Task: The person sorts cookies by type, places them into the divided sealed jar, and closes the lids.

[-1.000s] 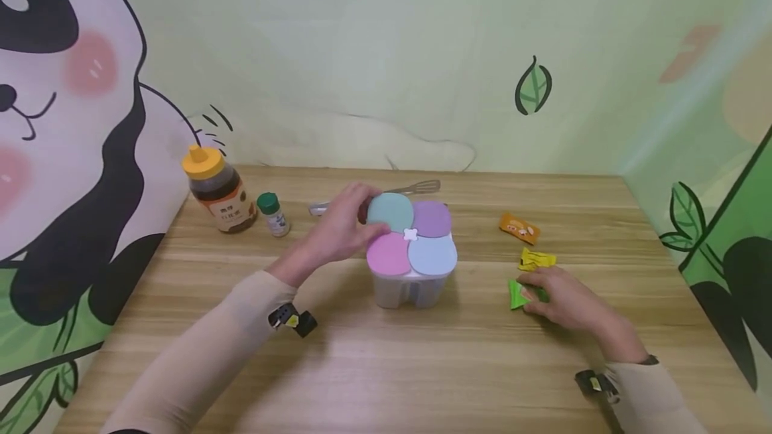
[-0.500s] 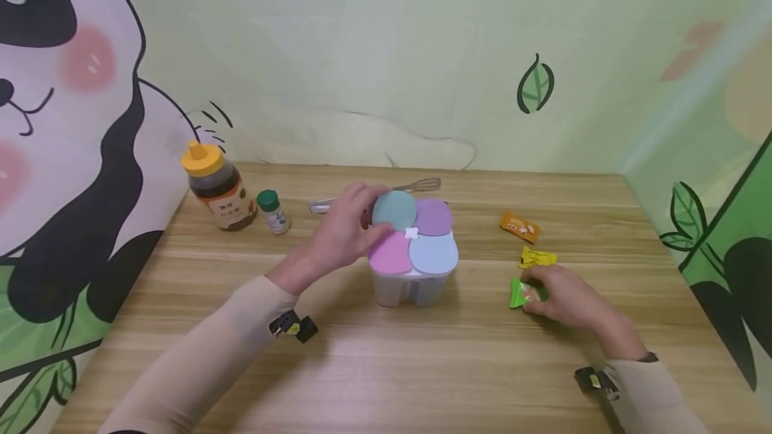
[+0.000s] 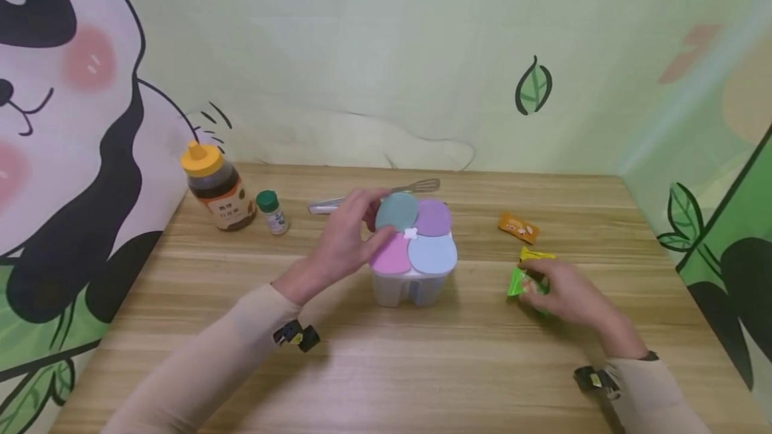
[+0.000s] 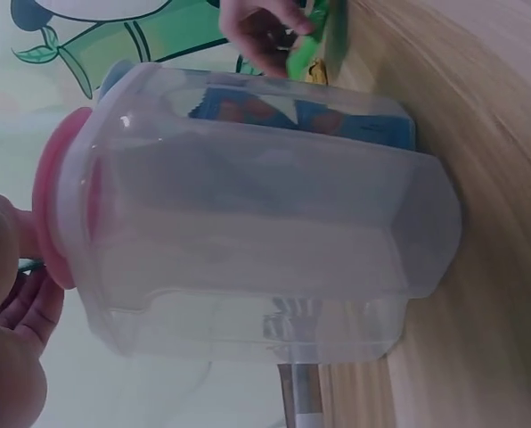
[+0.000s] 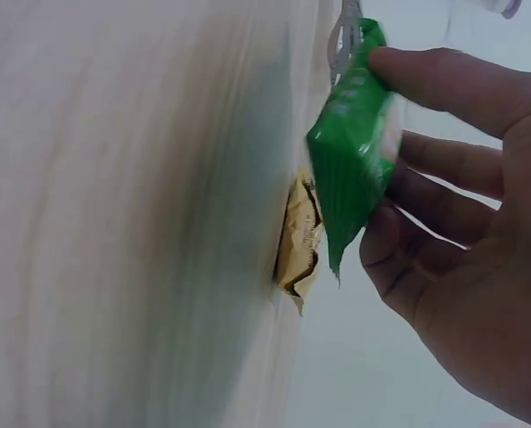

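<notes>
My left hand (image 3: 340,236) is at the left side of a translucent storage box (image 3: 410,286) with several coloured lids. Its thumb and fingers grip the edge of the teal lid (image 3: 397,211), which tilts up. The pink lid (image 3: 390,253), blue lid (image 3: 432,254) and purple lid (image 3: 433,218) lie flat. Through the box wall in the left wrist view, a blue packet (image 4: 355,125) shows in one compartment. My right hand (image 3: 567,293) pinches a green snack packet (image 5: 355,134) between thumb and fingers, raised off the table beside a yellow packet (image 5: 299,236).
An orange packet (image 3: 519,228) lies behind the yellow one. At the back left stand a brown jar with a yellow cap (image 3: 220,193) and a small green-capped shaker (image 3: 273,211). Behind the box lies a metal whisk (image 3: 422,185); a wall bounds the table's back.
My right hand has picked the green packet up off the table, tilting it. The teal lid's left edge has risen under my left hand, shifting it slightly to the right.
</notes>
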Motion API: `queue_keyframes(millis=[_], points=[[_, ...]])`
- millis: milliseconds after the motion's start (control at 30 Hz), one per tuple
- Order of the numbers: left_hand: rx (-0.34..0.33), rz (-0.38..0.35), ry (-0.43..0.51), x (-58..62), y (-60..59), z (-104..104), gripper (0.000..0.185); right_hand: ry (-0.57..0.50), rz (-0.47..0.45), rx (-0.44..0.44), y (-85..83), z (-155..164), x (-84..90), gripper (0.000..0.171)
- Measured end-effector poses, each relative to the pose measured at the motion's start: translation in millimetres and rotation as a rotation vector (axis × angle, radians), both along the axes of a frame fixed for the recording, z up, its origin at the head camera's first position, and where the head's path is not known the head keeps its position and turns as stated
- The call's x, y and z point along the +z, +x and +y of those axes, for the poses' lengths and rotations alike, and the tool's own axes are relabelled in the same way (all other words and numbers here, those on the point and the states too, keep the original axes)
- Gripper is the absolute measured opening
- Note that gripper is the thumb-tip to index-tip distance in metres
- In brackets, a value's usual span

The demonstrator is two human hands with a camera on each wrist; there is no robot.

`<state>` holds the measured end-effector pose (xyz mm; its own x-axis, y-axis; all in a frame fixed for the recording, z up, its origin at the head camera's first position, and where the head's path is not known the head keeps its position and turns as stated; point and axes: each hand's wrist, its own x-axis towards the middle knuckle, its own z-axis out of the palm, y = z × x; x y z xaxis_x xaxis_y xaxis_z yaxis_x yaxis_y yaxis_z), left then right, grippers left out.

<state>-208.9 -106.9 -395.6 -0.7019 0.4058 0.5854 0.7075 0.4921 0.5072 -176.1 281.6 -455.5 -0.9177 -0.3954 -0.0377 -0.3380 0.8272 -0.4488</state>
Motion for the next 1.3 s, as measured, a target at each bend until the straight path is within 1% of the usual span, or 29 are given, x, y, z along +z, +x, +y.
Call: queue_keyframes(millis=[67, 200, 300, 567, 767, 1000, 1100, 1200, 1300], points=[[0.001, 0.016, 0.016, -1.9, 0.8, 0, 0.051, -0.043, 0.006, -0.01, -0.1, 0, 2.8, 0.052], [-0.003, 0.061, 0.046, -4.8, 1.8, 1, 0.048, -0.118, 0.06, -0.008, -2.4, 0, 8.1, 0.049], [-0.012, 0.087, 0.059, -5.8, 1.7, 2, 0.047, -0.151, 0.083, -0.01, -4.1, 0, 12.1, 0.046], [-0.04, 0.11, 0.053, -6.2, 2.5, 0, 0.046, -0.173, 0.064, -0.046, -9.4, -4, 22.3, 0.038], [-0.068, 0.128, 0.073, -7.1, 2.2, -1, 0.043, -0.215, 0.086, -0.013, -17.7, -10, 33.1, 0.032], [-0.088, 0.126, 0.078, -9.2, 1.3, -1, 0.041, -0.241, 0.054, -0.016, -23.2, -17, 44.8, 0.025], [-0.098, 0.122, 0.082, -9.6, 0.8, -1, 0.039, -0.274, 0.085, -0.005, -26.8, -21, 51.6, 0.023], [-0.109, 0.116, 0.083, -9.3, 1.3, -1, 0.038, -0.302, 0.137, 0.0, -30.2, -25, 60.4, 0.021], [-0.114, 0.117, 0.081, -9.2, 2.4, -1, 0.039, -0.33, 0.175, 0.01, -32.3, -28, 69.2, 0.019]])
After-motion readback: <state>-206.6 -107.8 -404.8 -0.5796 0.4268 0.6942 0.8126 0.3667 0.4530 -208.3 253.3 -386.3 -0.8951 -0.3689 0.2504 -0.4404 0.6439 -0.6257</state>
